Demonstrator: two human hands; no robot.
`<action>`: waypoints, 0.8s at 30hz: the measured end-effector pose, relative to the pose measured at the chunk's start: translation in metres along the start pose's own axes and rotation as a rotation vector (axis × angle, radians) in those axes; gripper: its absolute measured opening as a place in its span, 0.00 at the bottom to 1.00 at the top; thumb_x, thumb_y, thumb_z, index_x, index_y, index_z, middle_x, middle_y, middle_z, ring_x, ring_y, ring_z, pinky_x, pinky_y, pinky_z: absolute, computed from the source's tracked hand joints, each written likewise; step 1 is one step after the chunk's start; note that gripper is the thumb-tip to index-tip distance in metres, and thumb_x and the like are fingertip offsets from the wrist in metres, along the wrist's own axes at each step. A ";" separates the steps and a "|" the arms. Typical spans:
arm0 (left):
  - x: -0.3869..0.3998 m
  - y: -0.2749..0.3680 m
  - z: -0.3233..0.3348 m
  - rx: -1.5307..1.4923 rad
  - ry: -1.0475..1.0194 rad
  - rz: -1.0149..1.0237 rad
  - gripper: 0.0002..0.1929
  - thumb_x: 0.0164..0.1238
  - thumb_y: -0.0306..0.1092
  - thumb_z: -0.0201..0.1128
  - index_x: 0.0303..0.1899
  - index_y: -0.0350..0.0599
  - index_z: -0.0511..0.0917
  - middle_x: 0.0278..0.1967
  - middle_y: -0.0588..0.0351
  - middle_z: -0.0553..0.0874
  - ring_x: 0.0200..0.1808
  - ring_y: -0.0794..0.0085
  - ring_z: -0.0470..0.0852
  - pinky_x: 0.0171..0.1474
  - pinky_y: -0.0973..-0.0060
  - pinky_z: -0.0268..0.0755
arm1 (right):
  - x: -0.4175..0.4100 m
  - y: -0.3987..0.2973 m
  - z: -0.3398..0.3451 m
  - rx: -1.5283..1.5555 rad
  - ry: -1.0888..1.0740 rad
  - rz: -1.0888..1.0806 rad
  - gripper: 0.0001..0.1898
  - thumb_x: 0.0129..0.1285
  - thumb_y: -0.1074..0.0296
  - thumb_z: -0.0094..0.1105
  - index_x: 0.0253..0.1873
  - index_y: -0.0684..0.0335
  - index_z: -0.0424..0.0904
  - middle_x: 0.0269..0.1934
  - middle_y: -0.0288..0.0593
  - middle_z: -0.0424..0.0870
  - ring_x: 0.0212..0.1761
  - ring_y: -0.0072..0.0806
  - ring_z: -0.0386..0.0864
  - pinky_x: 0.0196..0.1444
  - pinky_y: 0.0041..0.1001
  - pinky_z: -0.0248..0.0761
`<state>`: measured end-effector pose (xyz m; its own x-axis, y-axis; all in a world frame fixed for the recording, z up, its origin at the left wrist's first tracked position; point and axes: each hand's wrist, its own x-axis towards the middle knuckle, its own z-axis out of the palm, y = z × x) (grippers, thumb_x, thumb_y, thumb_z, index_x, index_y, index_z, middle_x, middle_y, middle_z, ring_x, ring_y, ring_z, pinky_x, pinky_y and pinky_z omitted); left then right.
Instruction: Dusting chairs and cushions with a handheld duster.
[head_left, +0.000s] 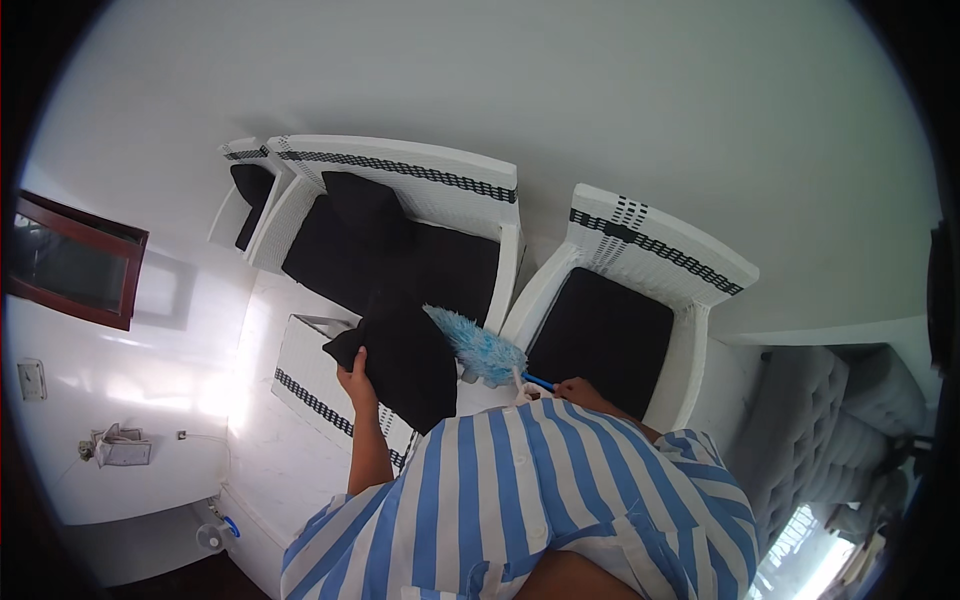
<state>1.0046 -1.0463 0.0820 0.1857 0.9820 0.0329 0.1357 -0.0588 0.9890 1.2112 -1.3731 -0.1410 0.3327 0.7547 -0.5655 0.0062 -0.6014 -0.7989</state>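
Note:
A black cushion (411, 360) is gripped at its left corner by my left hand (358, 379), with the thumb on top. My right hand (579, 391) is closed around the blue handle (538, 382) of a duster. The duster's fluffy light-blue head (480, 346) points up and to the left, beside the held cushion. Beyond them stands a white woven loveseat (420, 161) with a black seat pad (457, 262), and another black cushion (364, 204) leans on its backrest. At the right is a white woven armchair (652, 240) with a black seat pad (607, 322).
A white woven table (311, 364) with black trim stands left of the held cushion. Part of another white chair (225, 217) with black cushions is beyond the loveseat. A grey tufted sofa (810, 420) lies at the right. A small fan (216, 534) is at the lower left.

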 end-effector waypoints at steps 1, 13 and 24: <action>0.002 -0.004 0.003 -0.010 -0.008 -0.006 0.14 0.57 0.32 0.62 0.42 0.33 0.76 0.38 0.54 0.81 0.38 0.73 0.77 0.46 0.80 0.66 | -0.003 -0.007 -0.011 -0.005 0.010 0.007 0.21 0.63 0.51 0.48 0.31 0.64 0.81 0.24 0.51 0.78 0.26 0.40 0.77 0.29 0.37 0.66; 0.018 -0.024 0.029 -0.165 -0.021 -0.084 0.16 0.55 0.31 0.63 0.44 0.33 0.75 0.39 0.53 0.80 0.39 0.71 0.77 0.47 0.78 0.67 | 0.008 -0.002 -0.051 -0.223 0.185 -0.141 0.21 0.64 0.52 0.48 0.27 0.65 0.79 0.18 0.46 0.74 0.19 0.32 0.71 0.25 0.32 0.63; 0.003 -0.034 0.025 -0.165 -0.092 -0.095 0.18 0.55 0.33 0.64 0.45 0.32 0.74 0.42 0.51 0.80 0.42 0.70 0.76 0.49 0.77 0.65 | -0.062 -0.075 -0.075 0.041 0.470 -0.281 0.18 0.64 0.56 0.51 0.29 0.65 0.79 0.16 0.35 0.70 0.18 0.18 0.64 0.22 0.22 0.57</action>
<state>1.0252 -1.0459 0.0444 0.2689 0.9608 -0.0672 -0.0033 0.0707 0.9975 1.2608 -1.3948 -0.0303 0.7090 0.6807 -0.1845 0.1221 -0.3761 -0.9185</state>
